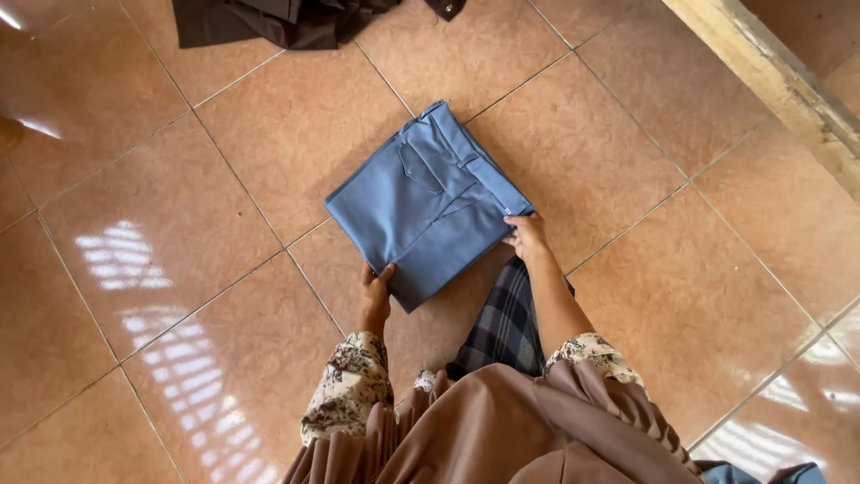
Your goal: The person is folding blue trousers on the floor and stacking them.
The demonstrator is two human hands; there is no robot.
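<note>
The left hand (375,291) is gripping the 7 o'clock edge of the folded blue trousers (428,203), while the right hand (527,236) is pinching their 4 o'clock corner. The trousers are lying on the tiled floor (161,233), with dark brown cloth (278,20) lying at 11 o'clock.

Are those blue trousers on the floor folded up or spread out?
Folded. The blue trousers lie as a compact, layered rectangle on the tiled floor, pocket facing up, with the left hand and right hand at the near edge.

Bare tiled floor (179,224) lies open left and right of the folded blue trousers (425,202); dark brown cloth (278,20) crowds the far edge, a wooden beam (788,85) the far right corner.
</note>
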